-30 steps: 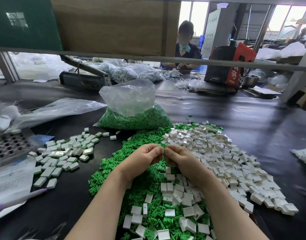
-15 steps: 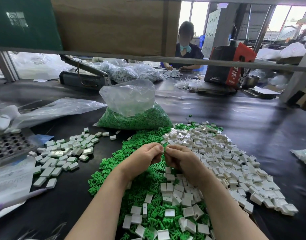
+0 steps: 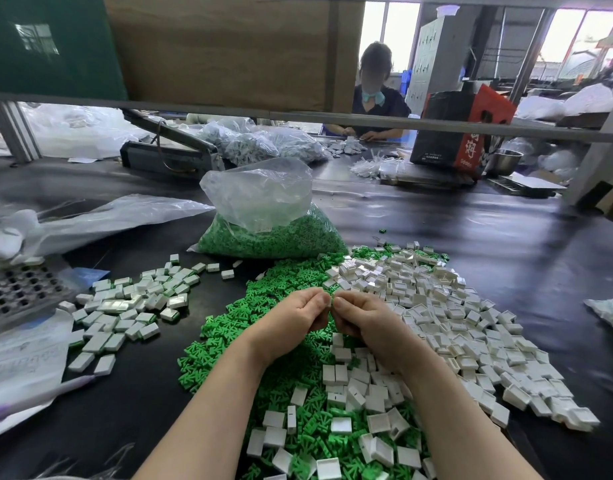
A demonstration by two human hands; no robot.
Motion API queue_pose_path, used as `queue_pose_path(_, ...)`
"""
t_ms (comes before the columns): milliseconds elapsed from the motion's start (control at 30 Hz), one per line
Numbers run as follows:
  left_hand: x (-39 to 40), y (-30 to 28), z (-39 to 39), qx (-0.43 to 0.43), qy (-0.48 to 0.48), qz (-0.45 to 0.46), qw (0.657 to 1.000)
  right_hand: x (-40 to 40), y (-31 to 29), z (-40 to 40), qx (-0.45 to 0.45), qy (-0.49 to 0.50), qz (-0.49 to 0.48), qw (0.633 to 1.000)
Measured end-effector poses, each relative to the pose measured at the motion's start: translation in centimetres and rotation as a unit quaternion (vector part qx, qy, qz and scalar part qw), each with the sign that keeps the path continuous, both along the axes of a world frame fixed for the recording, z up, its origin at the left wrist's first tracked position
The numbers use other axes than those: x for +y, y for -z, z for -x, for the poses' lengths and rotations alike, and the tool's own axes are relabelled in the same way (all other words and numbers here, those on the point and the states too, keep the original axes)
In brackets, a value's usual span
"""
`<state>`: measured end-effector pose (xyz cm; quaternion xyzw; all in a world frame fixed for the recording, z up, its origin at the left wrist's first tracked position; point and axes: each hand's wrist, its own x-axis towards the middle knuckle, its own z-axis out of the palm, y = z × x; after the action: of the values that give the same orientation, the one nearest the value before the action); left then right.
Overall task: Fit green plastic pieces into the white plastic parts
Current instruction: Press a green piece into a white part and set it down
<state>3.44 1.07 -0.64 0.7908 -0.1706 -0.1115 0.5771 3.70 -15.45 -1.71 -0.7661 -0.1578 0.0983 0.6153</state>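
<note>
My left hand [image 3: 294,315] and my right hand [image 3: 364,318] meet fingertip to fingertip above the table's middle. Between the curled fingers a small green piece [image 3: 331,298] shows; what else they hold is hidden. Under the hands spreads a heap of loose green plastic pieces [image 3: 229,344]. A broad pile of empty white plastic parts [image 3: 447,313] lies to the right and in front. At the left lies a pile of white parts with green inside [image 3: 132,306].
A clear bag of green pieces [image 3: 263,223] stands behind the heaps. A perforated metal tray [image 3: 17,292], papers and plastic bags [image 3: 100,220] lie at the left. Another person works at the far side, beyond a metal bar [image 3: 298,116]. The black tabletop [image 3: 506,244] stretches right.
Both hands stay together at the same spot; the fingertips have shifted slightly, and the green piece now shows between them.
</note>
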Motion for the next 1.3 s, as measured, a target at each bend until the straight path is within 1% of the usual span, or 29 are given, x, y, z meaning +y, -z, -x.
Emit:
queue_pose_path(167,0.1,-0.1,0.0,0.002,0.005,-0.01,1.0,0.0,0.1,0.0,-0.001,0.0,0.009,1.0)
queue_pose_path(300,0.0,-0.1,-0.1,0.003,0.016,-0.027,1.0,-0.1,0.2,-0.2,-0.023,-0.004,0.043,0.999)
queue_pose_path(600,0.1,-0.2,-0.2,-0.007,0.008,-0.003,1.0,0.0,0.2,-0.2,-0.049,0.001,0.021,0.999)
queue_pose_path(700,0.3,-0.3,-0.5,-0.011,0.013,-0.008,1.0,0.1,0.2,-0.2,-0.055,0.002,0.014,0.998)
queue_pose_path(800,0.6,-0.4,-0.8,-0.023,0.008,-0.016,1.0,0.2,0.2,-0.3,-0.069,0.006,0.01,0.998)
queue_pose_path(900,1.1,-0.3,-1.1,-0.066,-0.019,-0.023,0.997,0.4,0.0,-0.2,-0.088,0.007,0.007,0.996)
queue_pose_path(1000,1.6,-0.5,-1.2,-0.087,-0.036,0.017,0.995,0.5,-0.2,-0.1,-0.093,0.015,-0.008,0.996)
queue_pose_path(1067,1.7,-0.6,-1.2,-0.081,-0.041,0.031,0.995,0.5,-0.4,0.0,-0.087,0.03,-0.037,0.995)
queue_pose_path(1167,1.6,-0.8,-1.2,-0.078,-0.051,0.036,0.995,0.5,-0.6,0.1,-0.039,0.053,-0.077,0.995)
queue_pose_path(1300,1.0,-1.1,-0.9,-0.102,-0.064,0.017,0.993,0.6,-0.5,0.1,0.004,0.053,-0.066,0.996)
